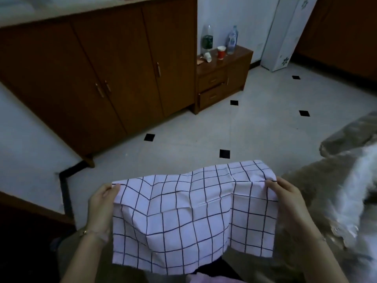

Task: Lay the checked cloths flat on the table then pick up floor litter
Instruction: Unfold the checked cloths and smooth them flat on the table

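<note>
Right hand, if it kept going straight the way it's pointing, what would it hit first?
Only the checked cloth, whose top corner the right hand pinches. Beyond that the way looks free over the tiled floor, though depth is unclear.

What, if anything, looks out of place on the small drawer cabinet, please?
A white paper cup lies tipped on its side on the cabinet top, while the red cup beside it stands upright.

- The cloth (189, 213) is held between the left hand (102, 203) and the right hand (285, 199).
- A cupboard (98, 64) is set behind it, leftward.
- The drawers (224, 78) are placed just right of the cupboard.
- On the drawers are set bottles (207, 40) and cups (221, 52).
</note>
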A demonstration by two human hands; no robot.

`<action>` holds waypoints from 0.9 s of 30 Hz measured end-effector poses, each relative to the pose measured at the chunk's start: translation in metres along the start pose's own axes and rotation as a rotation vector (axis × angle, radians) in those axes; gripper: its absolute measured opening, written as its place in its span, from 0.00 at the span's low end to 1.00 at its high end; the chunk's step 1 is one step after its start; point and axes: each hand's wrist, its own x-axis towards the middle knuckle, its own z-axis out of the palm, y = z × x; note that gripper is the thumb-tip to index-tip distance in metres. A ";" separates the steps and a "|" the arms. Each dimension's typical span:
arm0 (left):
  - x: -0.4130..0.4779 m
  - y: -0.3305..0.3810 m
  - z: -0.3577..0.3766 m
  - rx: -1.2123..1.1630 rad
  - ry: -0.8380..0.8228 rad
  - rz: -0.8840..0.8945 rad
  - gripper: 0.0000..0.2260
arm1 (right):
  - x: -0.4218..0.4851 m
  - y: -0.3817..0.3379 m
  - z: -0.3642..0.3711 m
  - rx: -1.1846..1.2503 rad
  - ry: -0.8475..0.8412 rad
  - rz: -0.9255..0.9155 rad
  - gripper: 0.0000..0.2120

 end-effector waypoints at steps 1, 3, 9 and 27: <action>0.017 0.007 0.013 -0.007 -0.017 -0.001 0.08 | 0.020 -0.002 0.003 0.017 0.016 0.007 0.07; 0.050 0.021 0.042 -0.001 -0.034 -0.025 0.07 | 0.059 -0.006 0.009 -0.003 0.047 0.037 0.07; 0.149 0.077 0.134 0.047 -0.082 -0.037 0.07 | 0.166 -0.045 0.006 0.007 0.157 0.073 0.08; 0.423 0.230 0.581 0.106 -0.632 0.031 0.07 | 0.431 -0.165 -0.136 0.260 0.699 0.090 0.08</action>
